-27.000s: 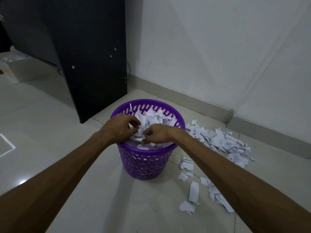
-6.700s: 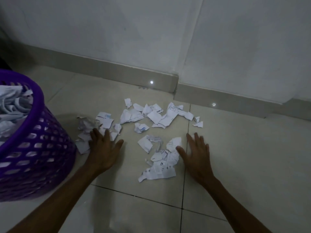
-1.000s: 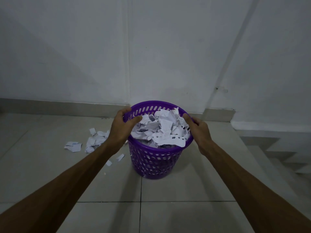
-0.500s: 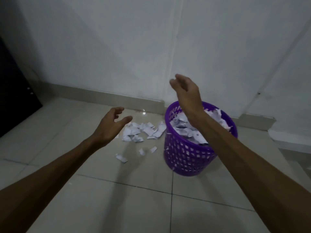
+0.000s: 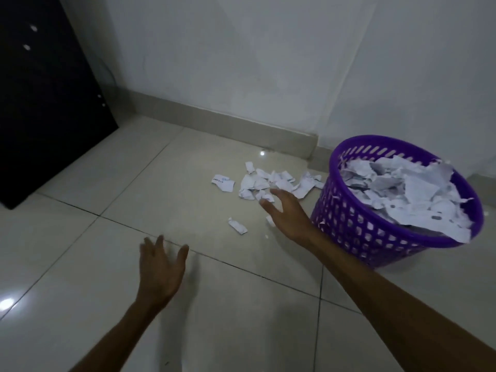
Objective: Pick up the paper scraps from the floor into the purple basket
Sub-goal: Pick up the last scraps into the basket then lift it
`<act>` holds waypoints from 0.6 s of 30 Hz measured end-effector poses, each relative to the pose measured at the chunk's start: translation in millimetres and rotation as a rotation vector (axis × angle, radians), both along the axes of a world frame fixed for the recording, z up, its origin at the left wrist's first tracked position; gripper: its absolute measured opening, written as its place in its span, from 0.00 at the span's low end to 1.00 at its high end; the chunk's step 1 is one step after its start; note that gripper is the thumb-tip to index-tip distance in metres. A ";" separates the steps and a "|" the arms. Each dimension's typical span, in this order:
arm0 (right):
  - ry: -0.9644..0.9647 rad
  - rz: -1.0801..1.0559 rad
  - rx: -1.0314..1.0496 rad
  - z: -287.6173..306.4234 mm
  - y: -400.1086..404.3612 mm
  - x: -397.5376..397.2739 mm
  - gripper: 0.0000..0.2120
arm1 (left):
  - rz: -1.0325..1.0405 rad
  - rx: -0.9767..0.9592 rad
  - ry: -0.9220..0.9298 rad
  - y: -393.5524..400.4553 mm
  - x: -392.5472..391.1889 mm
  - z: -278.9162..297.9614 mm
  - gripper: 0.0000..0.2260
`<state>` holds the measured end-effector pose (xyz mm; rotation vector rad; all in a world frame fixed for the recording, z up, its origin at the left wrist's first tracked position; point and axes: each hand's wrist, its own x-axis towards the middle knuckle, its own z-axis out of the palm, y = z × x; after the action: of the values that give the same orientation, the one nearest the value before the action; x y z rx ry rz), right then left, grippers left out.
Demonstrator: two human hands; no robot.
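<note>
From the head camera, a dark cabinet (image 5: pixel 45 103) stands on the tiled floor (image 5: pixel 80 251) at its far left, its front corner reaching out onto the tiles. A pale skirting (image 5: pixel 214 122) runs along the foot of the white wall (image 5: pixel 241 49), closing the floor's far edge.

The purple basket (image 5: pixel 375 232) stands to the right, near the wall, heaped to its rim with torn paper. Just beside its left wall lies a loose cluster of paper scraps (image 5: pixel 268 181), between basket and wall; one stray scrap (image 5: pixel 237 226) lies apart, nearer the person.

The right hand (image 5: pixel 287 213) reaches over the near edge of the cluster, fingers spread and holding nothing; whether its fingertips touch paper is unclear in the blur. The left hand (image 5: pixel 161 267) hovers low over bare tile, fingers spread wide, empty.

Bare tiles stretch from the cabinet to the scraps and toward the near edge.
</note>
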<state>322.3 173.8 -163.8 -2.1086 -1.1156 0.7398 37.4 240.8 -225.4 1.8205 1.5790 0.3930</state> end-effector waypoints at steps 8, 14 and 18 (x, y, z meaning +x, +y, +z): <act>-0.166 -0.141 -0.244 -77.6 -18.8 9.2 0.40 | -0.165 0.164 0.175 -17.9 -5.3 -56.9 0.39; -0.180 -0.134 -0.163 -107.7 -14.7 0.4 0.38 | -0.423 0.261 0.187 3.7 39.8 -66.9 0.36; -0.266 0.054 -0.110 -114.6 -5.8 -15.3 0.35 | -0.619 0.261 0.034 5.5 75.7 -63.7 0.32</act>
<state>307.0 168.0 -278.4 -2.3286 -1.3019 0.5670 113.1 246.3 -289.1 2.4043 0.9355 0.2826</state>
